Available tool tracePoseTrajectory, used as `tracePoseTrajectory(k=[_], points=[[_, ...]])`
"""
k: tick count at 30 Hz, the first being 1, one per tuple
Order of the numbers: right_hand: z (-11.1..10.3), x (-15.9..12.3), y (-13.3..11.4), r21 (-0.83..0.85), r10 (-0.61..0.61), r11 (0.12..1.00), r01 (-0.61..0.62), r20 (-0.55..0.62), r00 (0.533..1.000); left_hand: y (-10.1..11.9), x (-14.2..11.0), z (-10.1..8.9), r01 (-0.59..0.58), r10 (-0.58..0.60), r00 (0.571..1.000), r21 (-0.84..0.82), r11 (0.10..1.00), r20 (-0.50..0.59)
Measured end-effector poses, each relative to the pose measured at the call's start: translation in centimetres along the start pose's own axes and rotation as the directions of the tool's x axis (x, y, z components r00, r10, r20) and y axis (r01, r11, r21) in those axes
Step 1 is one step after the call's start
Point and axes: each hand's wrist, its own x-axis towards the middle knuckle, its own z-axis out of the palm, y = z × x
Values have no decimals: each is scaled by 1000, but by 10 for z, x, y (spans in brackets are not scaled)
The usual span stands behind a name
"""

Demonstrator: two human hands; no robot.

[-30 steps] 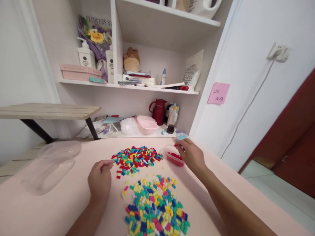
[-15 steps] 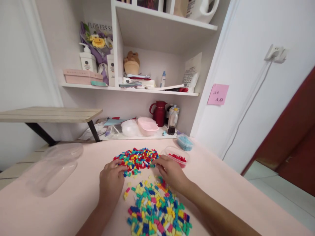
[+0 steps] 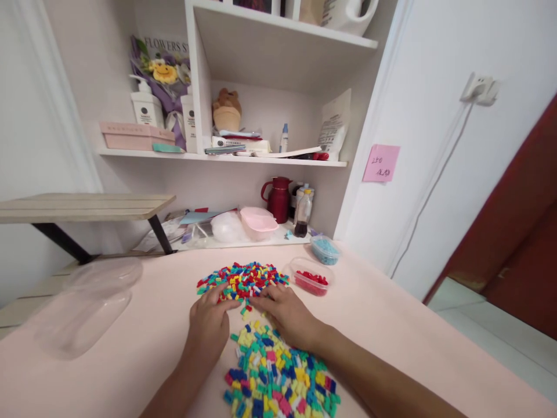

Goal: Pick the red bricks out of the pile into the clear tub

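Observation:
A mixed pile of small building bricks (image 3: pixel 241 276) in red, yellow, blue, green and white lies toward the back of the pink table. My left hand (image 3: pixel 211 319) touches its near left edge, thumb and forefinger apart. Across a narrow gap, my right hand (image 3: pixel 289 313) rests at the pile's near right edge with fingers spread and slightly bent, some tips hidden among the pieces. Neither hand shows a brick in its grasp. A few bricks lie between the hands. Closer to me spreads a second group of bricks (image 3: pixel 278 374), partly under my right wrist.
A clear tub of red bricks (image 3: pixel 311 278) stands right of the far pile, with a tub of light blue pieces (image 3: pixel 325 251) behind it. Clear plastic containers (image 3: pixel 96 307) sit at left, near a wooden stand (image 3: pixel 87 203). Shelves (image 3: pixel 226 158) rise behind the table.
Both hands have moved closer together along the pile's near edge, the left going right and the right going left. Loose bricks there have shifted inward. The camera view has turned slightly.

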Motion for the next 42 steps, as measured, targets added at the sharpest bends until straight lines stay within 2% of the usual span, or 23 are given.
tracePoseTrajectory(k=[3,8,16,19,22,25,28,31,33,35,39,42], points=[[0,0,1,89,6,996,-6,-1,1000,2,1,-4,22,-22,1000,-10,1000,21],[-1,1,2,246,94,966,-74,-70,993,2,1,-4,8,-8,999,-3,1000,43],[0,2,-1,236,34,971,-24,-42,999,6,-1,-2,-110,114,986,-42,993,120],[2,1,0,215,32,976,-24,-33,999,5,0,-3,-123,127,991,-95,988,45],[2,2,0,183,16,983,-11,-25,1000,1,0,-6,-55,39,994,-177,983,-97],[3,2,-2,170,27,985,-23,-19,999,-4,0,-12,69,-147,967,-340,938,-209],[4,4,-3,216,87,973,-79,-30,996,-10,-1,-19,225,-366,902,-475,851,-229],[4,6,-3,293,162,945,-145,-37,986,-15,-1,-23,332,-516,820,-526,783,-249],[3,7,-3,344,197,923,-174,-32,980,-16,-1,-24,371,-575,779,-556,744,-249],[1,8,-3,394,224,898,-197,-23,974,-17,-1,-25,391,-604,761,-577,717,-236],[1,6,0,517,270,825,-228,-5,963,-14,-1,-27,398,-616,756,-593,700,-220],[4,5,3,647,331,716,-264,18,943,-13,-1,-28,402,-624,755,-611,682,-199]])
